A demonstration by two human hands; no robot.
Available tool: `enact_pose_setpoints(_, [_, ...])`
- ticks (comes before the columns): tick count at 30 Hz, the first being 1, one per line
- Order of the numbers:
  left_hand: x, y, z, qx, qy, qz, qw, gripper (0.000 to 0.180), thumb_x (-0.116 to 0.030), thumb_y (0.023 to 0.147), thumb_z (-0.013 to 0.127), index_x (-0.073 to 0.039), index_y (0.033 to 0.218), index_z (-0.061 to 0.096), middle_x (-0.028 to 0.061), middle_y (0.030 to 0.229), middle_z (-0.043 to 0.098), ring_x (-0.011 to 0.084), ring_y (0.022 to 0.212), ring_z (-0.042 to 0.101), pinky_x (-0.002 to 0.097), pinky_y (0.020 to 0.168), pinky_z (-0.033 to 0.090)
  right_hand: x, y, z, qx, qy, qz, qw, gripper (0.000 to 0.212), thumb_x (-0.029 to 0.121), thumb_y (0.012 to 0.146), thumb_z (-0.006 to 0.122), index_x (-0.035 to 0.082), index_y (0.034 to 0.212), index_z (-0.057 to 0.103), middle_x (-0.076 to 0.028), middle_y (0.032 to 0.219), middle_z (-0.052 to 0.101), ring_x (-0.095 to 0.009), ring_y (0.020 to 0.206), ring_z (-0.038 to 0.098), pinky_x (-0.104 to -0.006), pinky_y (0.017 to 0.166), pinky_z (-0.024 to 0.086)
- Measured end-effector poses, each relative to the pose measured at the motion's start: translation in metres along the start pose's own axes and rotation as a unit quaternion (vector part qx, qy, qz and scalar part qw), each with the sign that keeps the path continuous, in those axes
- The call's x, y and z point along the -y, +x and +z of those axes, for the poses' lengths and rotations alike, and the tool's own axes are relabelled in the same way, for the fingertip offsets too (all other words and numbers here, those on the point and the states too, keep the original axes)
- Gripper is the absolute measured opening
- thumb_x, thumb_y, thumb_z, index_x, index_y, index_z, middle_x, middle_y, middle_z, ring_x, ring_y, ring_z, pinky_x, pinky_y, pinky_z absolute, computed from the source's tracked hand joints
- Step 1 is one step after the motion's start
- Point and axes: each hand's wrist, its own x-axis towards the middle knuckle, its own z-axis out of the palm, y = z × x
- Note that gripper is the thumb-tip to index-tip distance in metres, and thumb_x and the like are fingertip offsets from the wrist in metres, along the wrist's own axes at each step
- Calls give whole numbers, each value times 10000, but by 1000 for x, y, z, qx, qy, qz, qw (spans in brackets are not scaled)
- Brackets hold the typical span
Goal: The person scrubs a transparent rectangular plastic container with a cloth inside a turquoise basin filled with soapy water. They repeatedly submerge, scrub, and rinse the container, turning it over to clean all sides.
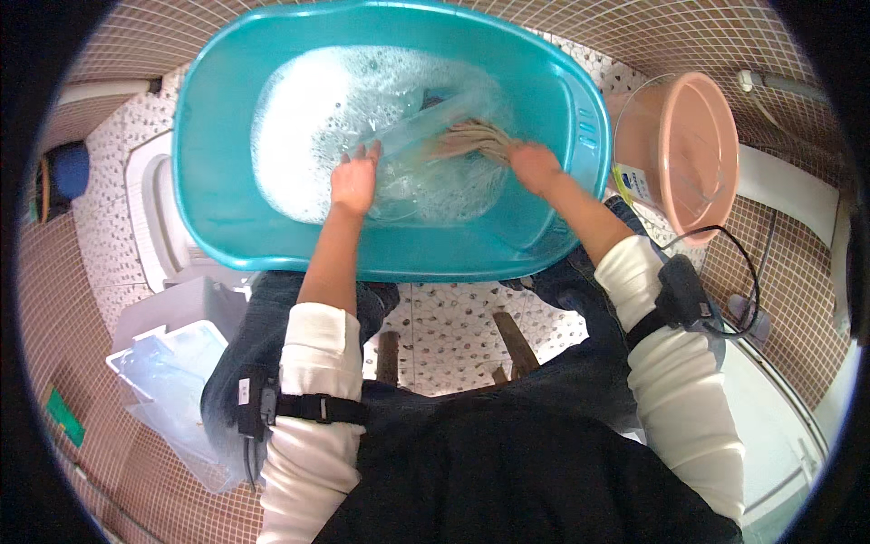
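Observation:
A large teal tub (208,136) holds sudsy water, with thick white foam (294,127) on its left side. A clear, wet plastic sheet or bag (408,150) lies in the water across the middle. My left hand (353,181) is at its left end, fingers closed on the plastic's edge. My right hand (535,167), slightly blurred, grips one end of a beige bundle of strands (471,139). The strands fan out leftward over the plastic and touch it. Whether they are cloth folds or bristles, I cannot tell. A small dark patch shows beyond the plastic.
A peach bucket (671,154) stands right of the tub, tipped toward it. At left are a white squat toilet (149,208) and a grey bin (172,313) with crumpled clear plastic (177,372). Wooden stool legs (515,344) show between my knees.

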Motion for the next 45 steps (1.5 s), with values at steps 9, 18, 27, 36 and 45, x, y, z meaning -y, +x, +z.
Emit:
enact_pose_setpoints(9, [11,-1,-189,-55,308,137,940,455,-61,796,457,-93,1249,452,106,1269,480,437,1091,485,364,673,552,30,-53,-22,152,134,42,978,558,451,713,645,55,1101,585,-163,1146,561,-341,1008,562,-409,845,458])
enact_pose_setpoints(18, [-10,-56,-318,-279,308,193,889,574,40,713,533,-150,1252,476,-4,1315,449,284,1210,427,308,685,545,68,-24,-75,-223,745,96,622,533,456,791,608,58,1140,551,-111,1042,601,-205,925,578,-324,762,483])
enact_pose_setpoints(27, [-41,-89,-347,-536,-119,88,831,488,4,825,510,-63,1295,396,111,1318,436,302,1208,422,342,879,463,68,-57,-150,-290,843,-20,452,433,443,905,449,75,1116,539,-86,1036,605,-158,946,562,-315,791,445])
enact_pose_setpoints(36, [-25,-87,-323,-575,-502,-35,645,524,-74,861,562,58,1295,298,182,1273,429,259,1188,426,347,991,350,86,-77,-181,-316,809,-29,495,391,404,915,451,63,1085,539,-97,1067,602,-161,963,578,-293,787,447])
enact_pose_setpoints(45, [-26,-64,-279,-351,-777,-62,519,257,-86,845,584,34,1068,538,139,1038,604,224,947,594,321,823,486,124,-73,-172,-222,868,-68,438,324,289,907,492,33,1104,520,-128,1012,597,-214,861,616,-334,719,519])
